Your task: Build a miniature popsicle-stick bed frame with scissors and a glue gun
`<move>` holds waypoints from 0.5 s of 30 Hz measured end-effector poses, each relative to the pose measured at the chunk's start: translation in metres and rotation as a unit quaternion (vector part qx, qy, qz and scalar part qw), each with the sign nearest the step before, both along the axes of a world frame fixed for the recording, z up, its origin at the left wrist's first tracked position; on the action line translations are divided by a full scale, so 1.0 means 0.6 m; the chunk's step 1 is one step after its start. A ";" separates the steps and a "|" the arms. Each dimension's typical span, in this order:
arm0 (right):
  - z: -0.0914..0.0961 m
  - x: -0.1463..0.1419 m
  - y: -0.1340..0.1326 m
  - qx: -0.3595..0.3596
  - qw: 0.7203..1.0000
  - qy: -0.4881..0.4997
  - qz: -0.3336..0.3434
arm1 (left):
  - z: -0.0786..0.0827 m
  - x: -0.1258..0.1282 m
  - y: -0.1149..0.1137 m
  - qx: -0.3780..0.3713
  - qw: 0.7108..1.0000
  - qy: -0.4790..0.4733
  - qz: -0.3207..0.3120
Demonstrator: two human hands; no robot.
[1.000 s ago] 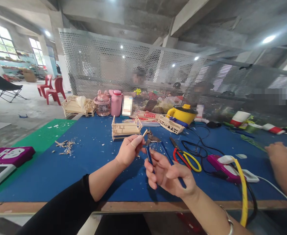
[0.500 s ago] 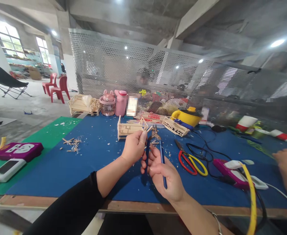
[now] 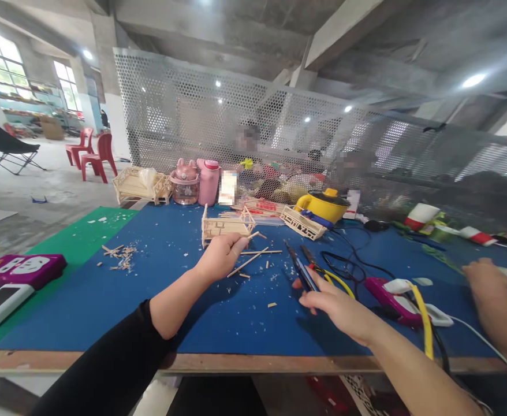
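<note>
My left hand [image 3: 221, 254] is closed on a short thin wooden stick [image 3: 254, 234], whose end pokes out past the fingertips. Just behind it stands a small wooden model frame [image 3: 225, 225] built from sticks. Blue-handled nippers [image 3: 303, 274] lie in the grip of my right hand [image 3: 327, 297], to the right of the loose sticks. Two longer wooden sticks [image 3: 249, 263] rest on the blue mat [image 3: 219, 323] between my hands, with small offcuts near them. Beside the nippers are scissors [image 3: 339, 282] with yellow and red handles, partly hidden by my right hand.
A pile of stick scraps [image 3: 121, 255] lies to the left. Bottles [image 3: 209, 182], another model [image 3: 303, 223] and a yellow pot [image 3: 327, 205] line the back. Purple power strips [image 3: 387, 300] with cables sit on both sides. Another person's hand [image 3: 491, 283] is at the right.
My right hand has moved right with the nippers, away from my left hand. Loose sticks between them have come into view. The camera view has shifted slightly.
</note>
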State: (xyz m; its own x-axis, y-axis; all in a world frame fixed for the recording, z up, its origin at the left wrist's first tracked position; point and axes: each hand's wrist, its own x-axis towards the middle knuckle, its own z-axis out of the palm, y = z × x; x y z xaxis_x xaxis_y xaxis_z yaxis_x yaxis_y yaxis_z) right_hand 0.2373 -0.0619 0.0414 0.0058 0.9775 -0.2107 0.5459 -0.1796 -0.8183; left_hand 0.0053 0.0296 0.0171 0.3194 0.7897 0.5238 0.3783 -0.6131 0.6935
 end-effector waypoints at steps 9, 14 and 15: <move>-0.045 -0.017 0.035 0.148 0.878 -0.454 -0.004 | -0.011 0.016 -0.011 -0.146 0.985 -0.042 -0.083; -0.037 0.071 0.066 0.131 0.869 -0.467 -0.098 | -0.010 0.018 -0.011 -0.164 0.982 -0.049 -0.081; -0.038 0.091 0.074 0.104 0.872 -0.467 -0.105 | -0.010 0.019 -0.011 -0.165 0.981 -0.050 -0.084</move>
